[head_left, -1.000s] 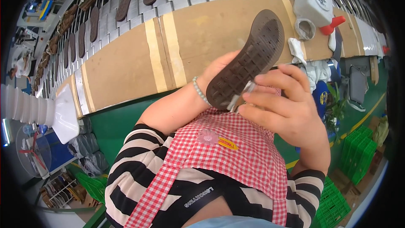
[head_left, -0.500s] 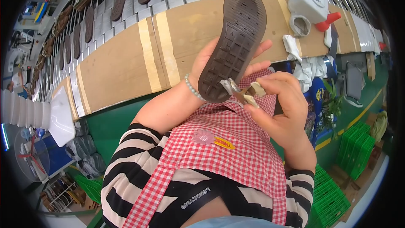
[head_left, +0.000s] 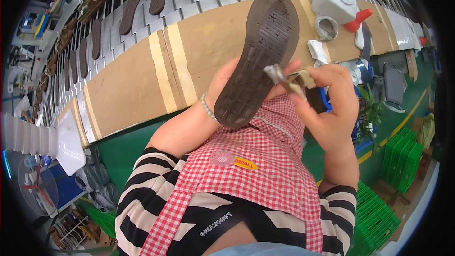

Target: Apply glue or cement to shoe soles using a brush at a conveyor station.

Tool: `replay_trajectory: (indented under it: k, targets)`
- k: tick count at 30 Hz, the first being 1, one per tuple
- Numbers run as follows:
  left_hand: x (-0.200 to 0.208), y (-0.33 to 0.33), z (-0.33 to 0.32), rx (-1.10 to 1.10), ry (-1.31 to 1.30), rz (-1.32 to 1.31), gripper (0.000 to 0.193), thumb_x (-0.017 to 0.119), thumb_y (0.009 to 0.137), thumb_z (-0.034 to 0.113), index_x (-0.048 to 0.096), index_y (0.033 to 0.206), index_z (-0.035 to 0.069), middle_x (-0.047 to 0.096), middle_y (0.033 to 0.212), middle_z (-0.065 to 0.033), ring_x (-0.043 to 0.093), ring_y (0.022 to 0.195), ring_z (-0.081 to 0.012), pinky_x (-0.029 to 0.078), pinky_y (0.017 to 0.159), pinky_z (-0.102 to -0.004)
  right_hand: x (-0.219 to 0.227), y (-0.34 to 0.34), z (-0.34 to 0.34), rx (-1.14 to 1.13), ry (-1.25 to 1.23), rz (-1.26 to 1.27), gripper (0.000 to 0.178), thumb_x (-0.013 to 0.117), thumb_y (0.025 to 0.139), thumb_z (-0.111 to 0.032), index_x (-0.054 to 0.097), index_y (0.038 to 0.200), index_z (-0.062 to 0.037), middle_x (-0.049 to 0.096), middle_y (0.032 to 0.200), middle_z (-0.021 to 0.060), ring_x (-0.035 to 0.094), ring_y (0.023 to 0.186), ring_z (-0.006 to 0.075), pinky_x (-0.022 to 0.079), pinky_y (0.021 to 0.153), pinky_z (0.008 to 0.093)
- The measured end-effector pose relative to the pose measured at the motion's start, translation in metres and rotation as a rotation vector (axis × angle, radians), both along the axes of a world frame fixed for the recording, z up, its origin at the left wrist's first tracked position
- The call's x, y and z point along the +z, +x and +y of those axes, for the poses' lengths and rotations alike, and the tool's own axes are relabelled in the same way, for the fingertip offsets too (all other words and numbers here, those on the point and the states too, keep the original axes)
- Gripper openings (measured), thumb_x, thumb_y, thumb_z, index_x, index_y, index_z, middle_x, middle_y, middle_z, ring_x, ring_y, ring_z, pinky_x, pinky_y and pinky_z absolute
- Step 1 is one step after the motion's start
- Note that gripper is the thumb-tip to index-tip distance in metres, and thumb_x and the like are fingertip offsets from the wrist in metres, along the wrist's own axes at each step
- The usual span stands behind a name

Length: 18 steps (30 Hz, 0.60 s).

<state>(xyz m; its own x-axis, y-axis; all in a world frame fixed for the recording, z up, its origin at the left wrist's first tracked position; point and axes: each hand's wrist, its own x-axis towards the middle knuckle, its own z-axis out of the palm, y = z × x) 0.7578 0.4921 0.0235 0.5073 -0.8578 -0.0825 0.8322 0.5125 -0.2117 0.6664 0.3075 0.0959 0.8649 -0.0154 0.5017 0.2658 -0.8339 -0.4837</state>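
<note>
A dark brown shoe sole (head_left: 256, 61) lies tilted across my left hand (head_left: 222, 79), its treaded face turned up and its toe end pointing away from me. The left fingers hold it from underneath, partly hidden by it. Beside the sole's right edge, my right hand (head_left: 332, 99) pinches a small tweezer-like tool (head_left: 298, 81) with tan wrapped sides between thumb and fingers. At the tool's tip is a blurred whitish-grey wad (head_left: 274, 73), over the edge of the sole near its middle; whether it touches the sole I cannot tell.
Cardboard (head_left: 128, 83) with tape strips edges the roller conveyor (head_left: 189, 2), where more brown soles (head_left: 131, 10) and shoes (head_left: 95, 1) lie. At right are a white jug (head_left: 334, 0), a small whitish cup (head_left: 326, 27) and a red-tipped item (head_left: 358, 20). Green crates (head_left: 403, 159) stand lower right.
My right hand has moved the tool up and right, from the sole's heel end to its middle edge. The sole has shifted slightly left and down in my left hand.
</note>
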Motion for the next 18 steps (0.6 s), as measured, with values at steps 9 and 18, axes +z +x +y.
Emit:
replay_trajectory:
  k: [9,18]
  targets:
    - [-0.001,0.000,0.009,-0.089,0.091,-0.262,0.054,0.035,0.108,0.029,0.033,0.153,-0.001,0.036,0.157,-0.0214,0.026,0.150,-0.0398,0.027,0.117,-0.0672,0.009,0.010,-0.015,-0.057,0.061,-0.019,0.043,0.083,0.066,-0.009,0.069,0.106,-0.0030,0.066,0.090,0.0083,0.062,0.093,0.0292,0.047,0.085,0.0393]
    - [-0.027,0.005,0.017,-0.230,-0.110,-0.249,0.056,0.039,0.107,0.030,0.031,0.155,0.002,0.032,0.159,-0.0229,0.020,0.150,-0.0469,0.025,0.107,-0.0812,0.012,0.033,-0.048,-0.112,0.002,-0.017,0.037,0.080,0.071,-0.009,0.070,0.106,-0.0036,0.066,0.090,0.0083,0.062,0.096,0.0295,0.048,0.085,0.0393]
